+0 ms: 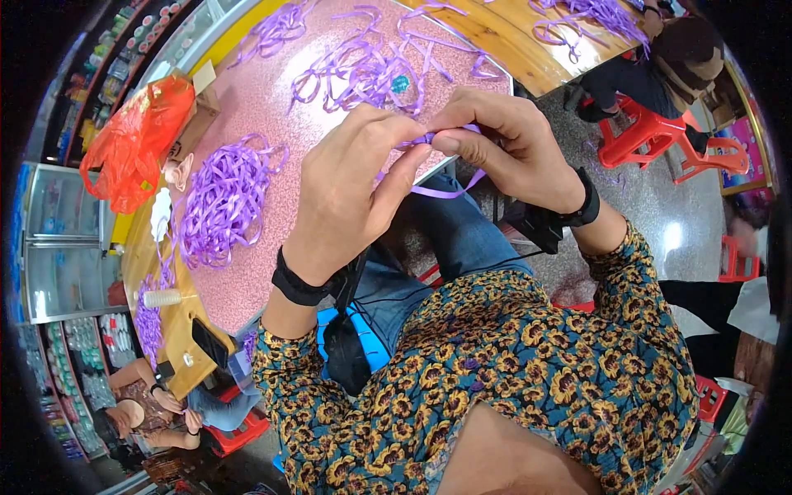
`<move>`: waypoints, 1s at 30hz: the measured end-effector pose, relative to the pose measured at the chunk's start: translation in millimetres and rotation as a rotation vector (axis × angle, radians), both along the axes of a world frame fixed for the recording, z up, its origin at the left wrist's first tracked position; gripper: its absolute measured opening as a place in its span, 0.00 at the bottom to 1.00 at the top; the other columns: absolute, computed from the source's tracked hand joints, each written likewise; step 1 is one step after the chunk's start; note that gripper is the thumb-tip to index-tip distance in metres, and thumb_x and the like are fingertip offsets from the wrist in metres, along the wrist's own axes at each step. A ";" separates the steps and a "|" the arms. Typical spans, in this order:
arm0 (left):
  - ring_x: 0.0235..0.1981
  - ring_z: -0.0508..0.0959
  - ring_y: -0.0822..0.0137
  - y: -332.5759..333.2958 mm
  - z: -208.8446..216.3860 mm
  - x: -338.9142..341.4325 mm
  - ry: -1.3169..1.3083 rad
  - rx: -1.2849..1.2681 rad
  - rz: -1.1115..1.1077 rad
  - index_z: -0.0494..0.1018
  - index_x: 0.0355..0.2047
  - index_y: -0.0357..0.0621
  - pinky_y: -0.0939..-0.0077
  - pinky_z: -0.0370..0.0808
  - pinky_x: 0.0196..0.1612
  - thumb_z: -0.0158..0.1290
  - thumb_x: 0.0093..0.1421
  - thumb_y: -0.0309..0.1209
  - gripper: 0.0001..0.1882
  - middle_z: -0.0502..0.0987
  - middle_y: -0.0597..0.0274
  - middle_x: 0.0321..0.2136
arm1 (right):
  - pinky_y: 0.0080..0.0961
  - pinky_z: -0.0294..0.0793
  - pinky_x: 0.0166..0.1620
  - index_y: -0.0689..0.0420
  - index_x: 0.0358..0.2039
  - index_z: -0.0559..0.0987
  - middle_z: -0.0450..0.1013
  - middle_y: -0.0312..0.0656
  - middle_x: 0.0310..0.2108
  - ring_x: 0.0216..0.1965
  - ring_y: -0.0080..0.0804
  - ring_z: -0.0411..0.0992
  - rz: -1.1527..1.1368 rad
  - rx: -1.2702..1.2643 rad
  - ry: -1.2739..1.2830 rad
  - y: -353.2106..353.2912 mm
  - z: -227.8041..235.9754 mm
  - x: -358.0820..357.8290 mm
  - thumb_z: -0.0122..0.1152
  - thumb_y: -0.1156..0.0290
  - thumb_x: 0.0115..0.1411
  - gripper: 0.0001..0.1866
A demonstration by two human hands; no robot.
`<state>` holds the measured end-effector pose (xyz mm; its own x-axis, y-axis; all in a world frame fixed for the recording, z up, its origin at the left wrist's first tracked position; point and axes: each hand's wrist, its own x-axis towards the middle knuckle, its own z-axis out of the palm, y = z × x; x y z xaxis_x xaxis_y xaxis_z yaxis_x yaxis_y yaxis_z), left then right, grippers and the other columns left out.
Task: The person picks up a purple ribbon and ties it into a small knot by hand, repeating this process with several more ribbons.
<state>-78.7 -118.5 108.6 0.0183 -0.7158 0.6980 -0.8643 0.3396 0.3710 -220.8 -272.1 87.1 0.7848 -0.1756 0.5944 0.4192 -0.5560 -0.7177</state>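
Note:
Both my hands meet in front of me, above the near edge of a pink-topped table (285, 169). My left hand (351, 177) pinches a purple ribbon (445, 195) between thumb and fingertips. Close beside it, my right hand (511, 144) pinches the same ribbon with thumb and forefinger. A small bunched part of the ribbon, perhaps a knot, shows between the fingertips; its details are too small to make out. One loop hangs below the hands. Beyond them lies a loose tangle of purple ribbons (351, 70). A denser purple ribbon pile (223, 202) rests to the left.
A red plastic bag (136, 144) sits at the table's left edge beside a cardboard box (196, 124). A phone (209, 342) lies on the wooden part at lower left. People sit at lower left and upper right, one near red stools (639, 136). Stocked shelves line the left.

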 end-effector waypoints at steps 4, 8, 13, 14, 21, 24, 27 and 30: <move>0.27 0.77 0.58 2.1 0.9 -5.7 -0.005 -0.006 0.004 0.72 0.38 0.39 0.70 0.73 0.29 0.60 0.51 0.18 0.14 0.75 0.55 0.31 | 0.15 0.66 0.33 0.63 0.39 0.78 0.72 0.35 0.31 0.32 0.18 0.68 0.061 0.169 0.043 4.5 -0.9 -2.5 0.60 0.77 0.61 0.06; 0.25 0.75 0.61 3.7 -2.1 -5.6 0.126 -0.010 0.004 0.73 0.37 0.38 0.73 0.72 0.29 0.58 0.53 0.19 0.11 0.75 0.56 0.29 | 0.14 0.64 0.33 0.63 0.39 0.79 0.71 0.34 0.32 0.32 0.16 0.68 0.103 0.282 0.082 4.0 -2.9 -3.8 0.60 0.78 0.61 0.06; 0.23 0.74 0.62 6.0 -6.6 -10.2 0.456 0.051 0.063 0.73 0.36 0.38 0.73 0.70 0.28 0.55 0.60 0.24 0.05 0.74 0.55 0.26 | 0.15 0.65 0.31 0.63 0.38 0.78 0.72 0.36 0.30 0.31 0.18 0.68 0.046 0.123 0.049 3.1 2.0 -3.8 0.60 0.79 0.60 0.06; 0.23 0.74 0.60 7.4 -3.0 -8.8 0.337 0.123 0.088 0.72 0.35 0.37 0.71 0.70 0.27 0.53 0.61 0.26 0.05 0.73 0.53 0.25 | 0.16 0.65 0.31 0.64 0.37 0.78 0.72 0.37 0.30 0.30 0.20 0.69 0.013 0.035 0.054 3.5 3.3 -2.0 0.61 0.80 0.59 0.06; 0.24 0.73 0.49 5.6 -16.5 -13.9 0.259 -0.004 0.013 0.69 0.36 0.38 0.66 0.69 0.28 0.48 0.65 0.28 0.05 0.69 0.49 0.24 | 0.29 0.73 0.35 0.65 0.34 0.77 0.74 0.48 0.30 0.31 0.42 0.74 -0.141 -0.400 -0.158 12.7 19.0 -1.0 0.61 0.81 0.54 0.07; 0.25 0.75 0.49 5.3 -13.8 -26.4 0.175 -0.137 0.048 0.68 0.35 0.41 0.64 0.70 0.26 0.52 0.62 0.30 0.06 0.70 0.52 0.23 | 0.32 0.71 0.34 0.65 0.34 0.75 0.72 0.51 0.31 0.30 0.46 0.72 -0.139 -0.462 -0.108 16.1 23.5 -7.1 0.56 0.78 0.56 0.06; 0.22 0.74 0.53 4.2 -13.7 -33.6 0.063 -0.219 0.089 0.67 0.32 0.44 0.64 0.70 0.23 0.55 0.58 0.32 0.08 0.67 0.56 0.21 | 0.33 0.70 0.35 0.64 0.36 0.75 0.72 0.52 0.32 0.31 0.49 0.72 -0.145 -0.526 -0.072 15.3 21.5 -17.7 0.53 0.72 0.59 0.09; 0.20 0.73 0.57 8.9 -10.5 -35.4 -0.014 -0.282 0.083 0.65 0.28 0.46 0.65 0.67 0.19 0.57 0.56 0.35 0.12 0.65 0.60 0.19 | 0.35 0.70 0.37 0.63 0.36 0.74 0.72 0.52 0.31 0.31 0.48 0.71 -0.098 -0.468 -0.134 19.6 18.3 -20.6 0.48 0.67 0.63 0.12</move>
<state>-114.1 -109.6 98.1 0.0571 -0.4898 0.8700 -0.8978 0.3560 0.2594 -241.4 -252.5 105.4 0.6890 0.0653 0.7219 0.4208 -0.8469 -0.3250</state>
